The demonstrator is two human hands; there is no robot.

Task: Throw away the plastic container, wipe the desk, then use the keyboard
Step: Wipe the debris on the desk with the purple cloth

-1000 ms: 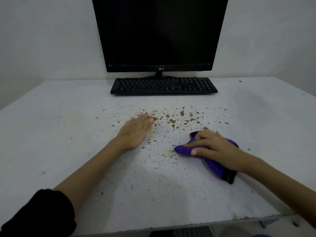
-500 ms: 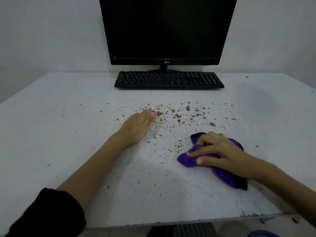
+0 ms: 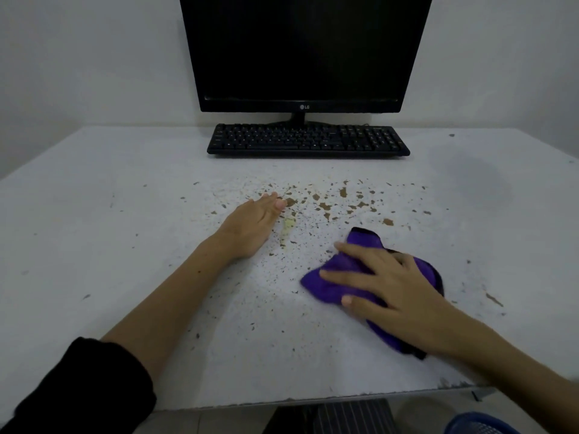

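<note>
My right hand (image 3: pixel 388 283) presses flat on a purple cloth (image 3: pixel 341 277) on the white desk (image 3: pixel 94 214), right of centre, fingers spread over it. My left hand (image 3: pixel 250 223) lies palm down on the desk with fingers together, holding nothing. Brown specks and a yellowish smear (image 3: pixel 288 223) dot the desk between and beyond the hands. A black keyboard (image 3: pixel 308 140) sits at the back of the desk under a dark monitor (image 3: pixel 304 51). No plastic container is in view.
The desk's chipped front edge (image 3: pixel 313 399) runs below my arms. A blue mesh basket (image 3: pixel 479 426) shows at the bottom right, below the desk. A dark striped object (image 3: pixel 351 418) lies under the desk edge. A white wall stands behind the monitor.
My right hand has slid the purple cloth toward me and slightly right, with the fingers now spread flatter. The left hand has stayed in place.
</note>
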